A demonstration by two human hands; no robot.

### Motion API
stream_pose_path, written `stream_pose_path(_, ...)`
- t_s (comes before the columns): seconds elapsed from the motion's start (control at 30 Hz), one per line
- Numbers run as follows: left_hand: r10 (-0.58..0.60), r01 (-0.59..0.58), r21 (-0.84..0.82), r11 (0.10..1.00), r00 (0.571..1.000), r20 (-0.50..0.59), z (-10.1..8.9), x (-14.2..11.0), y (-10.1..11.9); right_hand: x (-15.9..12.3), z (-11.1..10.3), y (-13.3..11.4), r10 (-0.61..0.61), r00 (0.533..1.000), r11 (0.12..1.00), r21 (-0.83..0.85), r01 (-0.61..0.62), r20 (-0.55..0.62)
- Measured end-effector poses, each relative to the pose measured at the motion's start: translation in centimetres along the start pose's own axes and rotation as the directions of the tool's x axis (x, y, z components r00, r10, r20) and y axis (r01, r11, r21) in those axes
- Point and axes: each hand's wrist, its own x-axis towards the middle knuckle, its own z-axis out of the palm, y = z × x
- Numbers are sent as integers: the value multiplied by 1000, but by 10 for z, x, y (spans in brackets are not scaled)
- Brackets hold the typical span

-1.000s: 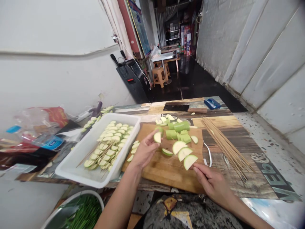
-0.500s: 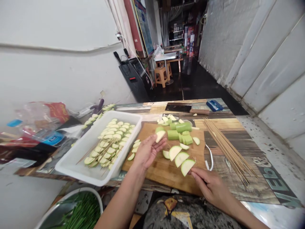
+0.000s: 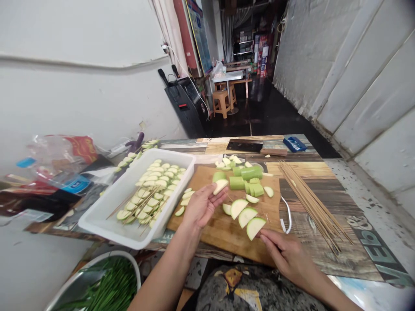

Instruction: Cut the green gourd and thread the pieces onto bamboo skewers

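Note:
My left hand (image 3: 203, 204) pinches a half-round zucchini slice (image 3: 221, 186) between thumb and fingers, above the wooden cutting board (image 3: 220, 235). My right hand (image 3: 288, 252) grips the near end of a skewer, mostly hidden, that carries several half-round zucchini slices (image 3: 256, 227). The skewer's slices point up and left toward my left hand, apart from the slice held there. Behind them on the board lie green zucchini chunks (image 3: 237, 183) and loose slices (image 3: 268, 191).
Left of the board stands a white plastic tray (image 3: 113, 239) with rows of skewered slices. Bare bamboo skewers (image 3: 313, 207) lie at right. A cleaver (image 3: 244, 145) and a blue box (image 3: 294, 144) are at the back. A bowl of green stalks (image 3: 110, 280) sits lower left.
The slice in my left hand has tipped to a flatter angle. My right hand and the skewer stay nearly in place; the view has shifted slightly.

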Motion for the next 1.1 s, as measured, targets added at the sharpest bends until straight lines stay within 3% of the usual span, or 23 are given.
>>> stream_pose_path(0.67,9,-12,100,995,1000,29,10,-8,-7,1,-1,-6,48,999,999,-16,-47,26)
stream_pose_path(0.97,34,-31,-205,978,999,13,17,-4,-30,1,3,-5,48,999,999,-6,-48,27)
stream_pose_path(1.1,49,-47,-220,974,999,0,23,-5,-32,2,2,-7,46,999,999,-20,-45,24)
